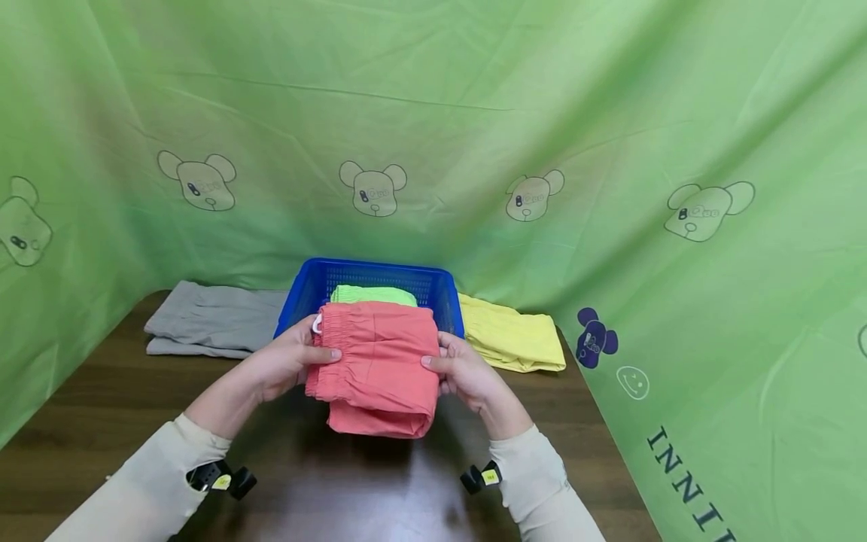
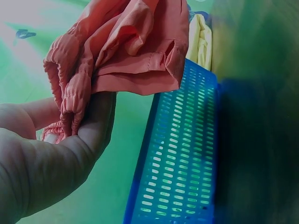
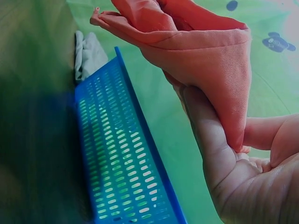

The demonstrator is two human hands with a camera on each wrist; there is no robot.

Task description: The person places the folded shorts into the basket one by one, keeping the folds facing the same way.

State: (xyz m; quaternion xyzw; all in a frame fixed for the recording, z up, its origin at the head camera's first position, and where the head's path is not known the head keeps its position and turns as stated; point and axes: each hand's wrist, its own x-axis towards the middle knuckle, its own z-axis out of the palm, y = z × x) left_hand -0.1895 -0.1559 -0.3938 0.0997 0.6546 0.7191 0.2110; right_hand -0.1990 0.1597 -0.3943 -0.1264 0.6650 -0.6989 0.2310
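Both hands hold up a folded pair of coral-red elastic-waist pants [image 1: 379, 354] in front of a blue basket [image 1: 308, 293]. My left hand [image 1: 287, 361] pinches the gathered waistband side, thumb on the front and fingers behind. On the opposite folded edge, my right hand [image 1: 467, 373] grips the same way. In the left wrist view the waistband of the pants [image 2: 74, 88] bunches between thumb and fingers. The right wrist view shows the folded end of the pants [image 3: 210, 60] between thumb and fingers. Inside the basket lies a bright green folded garment [image 1: 372, 295], partly hidden by the pants.
A grey folded garment [image 1: 217, 320] lies left of the basket, and a yellow one [image 1: 515, 331] lies to its right. All rest on a dark wooden table [image 1: 379, 497]. A green printed curtain [image 1: 447, 113] hangs behind and along both sides.
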